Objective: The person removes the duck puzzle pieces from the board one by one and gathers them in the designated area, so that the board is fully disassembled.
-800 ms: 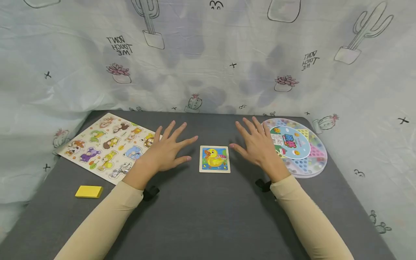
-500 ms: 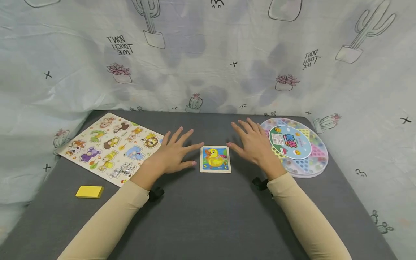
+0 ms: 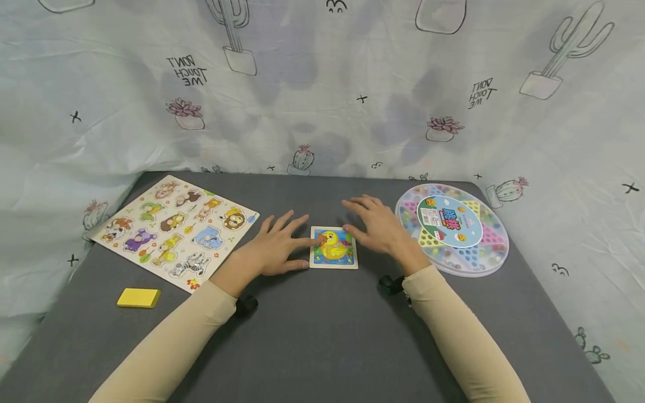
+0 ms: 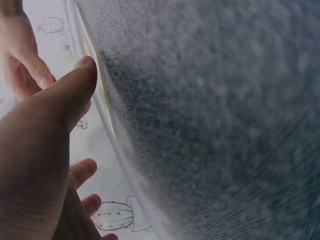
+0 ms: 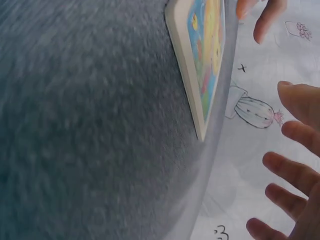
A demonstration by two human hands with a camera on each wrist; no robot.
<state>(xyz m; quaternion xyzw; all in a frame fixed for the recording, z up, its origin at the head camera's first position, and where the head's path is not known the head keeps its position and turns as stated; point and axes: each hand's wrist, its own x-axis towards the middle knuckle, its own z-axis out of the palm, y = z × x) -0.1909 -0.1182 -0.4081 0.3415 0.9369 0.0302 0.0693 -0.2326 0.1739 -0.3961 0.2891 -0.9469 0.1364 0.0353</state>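
Dark grey tabletop [image 3: 322, 341] extends from the near edge of the scene to a pale curtain at the back. Nearest, two beige sleeves [image 3: 173, 341] enter from left and right, each with a black wrist device [image 3: 247, 305] at its cuff. A yellow block [image 3: 138, 298] lies at the near left, beyond the reach of either hand. Farther in, at the centre, a square duck picture [image 3: 334, 253] with a pale border lies flat between the hands. The left hand [image 3: 274, 250] is spread and grasps nothing: its index fingertip overlaps the left side of the square, and its thumb tip is just beside the near left corner; whether either makes contact cannot be told. The right hand [image 3: 380, 228], its fingers loosely bent and also holding nothing, has its thumb above the far right corner; the right wrist view shows that thumb apart from the square. At the left, a board of cartoon animals [image 3: 176, 229] is set obliquely; at the right lies a round, multicoloured game board [image 3: 450, 229] with a blue and green central label. Farthest, the curtain [image 3: 312, 84] bears potted cacti, succulents and reversed lettering.
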